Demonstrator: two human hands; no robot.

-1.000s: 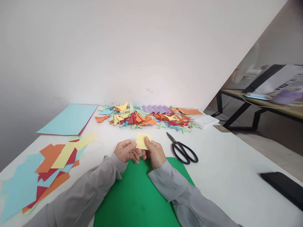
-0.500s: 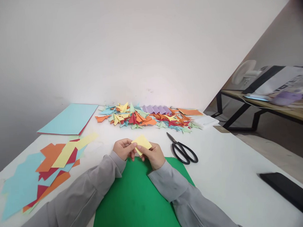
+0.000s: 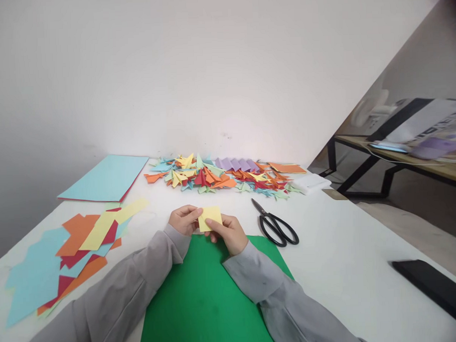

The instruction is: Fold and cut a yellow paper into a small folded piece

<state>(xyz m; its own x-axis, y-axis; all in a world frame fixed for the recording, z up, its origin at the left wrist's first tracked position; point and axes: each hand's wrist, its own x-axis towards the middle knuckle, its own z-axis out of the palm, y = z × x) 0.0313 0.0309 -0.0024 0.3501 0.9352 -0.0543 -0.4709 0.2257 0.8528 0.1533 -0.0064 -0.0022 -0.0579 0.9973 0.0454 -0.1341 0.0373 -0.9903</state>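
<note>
A small yellow square of paper (image 3: 212, 215) is held up between both hands. My left hand (image 3: 184, 220) pinches its left edge, thumb on top. With the thumb pressed across its face, my right hand (image 3: 232, 232) grips the same paper from the lower right; the fingers behind it are partly hidden. Below the hands lies a green sheet (image 3: 202, 301) on the white table. Black-handled scissors (image 3: 274, 225) rest to the right of my right hand, blades pointing away and to the left.
Folded paper shapes (image 3: 209, 176) in several colours are heaped by the wall, with purple pleated paper (image 3: 237, 164) among them. Coloured scraps (image 3: 84, 236) lie at left, before a light-blue sheet stack (image 3: 106, 177). A black object (image 3: 434, 288) sits at the right edge.
The yellow paper has been turned, from a slanted diamond to a nearly upright square. Both hands have shifted slightly around it and still hold it.
</note>
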